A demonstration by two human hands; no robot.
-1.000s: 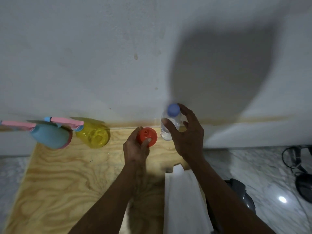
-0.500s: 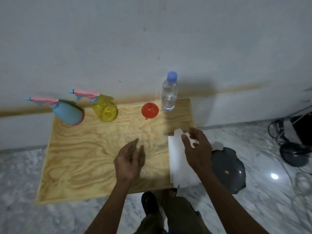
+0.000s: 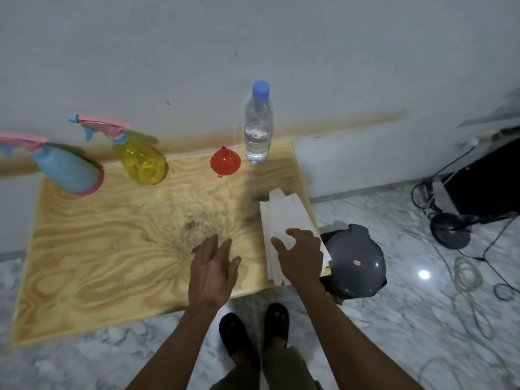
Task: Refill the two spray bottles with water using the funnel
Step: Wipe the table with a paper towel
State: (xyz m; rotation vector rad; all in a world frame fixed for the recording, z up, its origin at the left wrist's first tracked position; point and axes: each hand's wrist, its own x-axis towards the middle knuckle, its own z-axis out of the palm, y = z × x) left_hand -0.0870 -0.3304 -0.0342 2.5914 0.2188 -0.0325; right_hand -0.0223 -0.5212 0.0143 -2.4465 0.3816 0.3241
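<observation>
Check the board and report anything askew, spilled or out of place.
No spill shows. The white paper overhangs the wooden board at its right edge. The red funnel rests mouth-down. Dark smudges mark the board's middle.

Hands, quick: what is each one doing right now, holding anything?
Left hand: open, holding nothing, above the wooden board.
Right hand: open, empty, fingers spread above the white paper.

One head-worn view looks steeply down, from standing height, onto the wooden board [image 3: 112, 249].
</observation>
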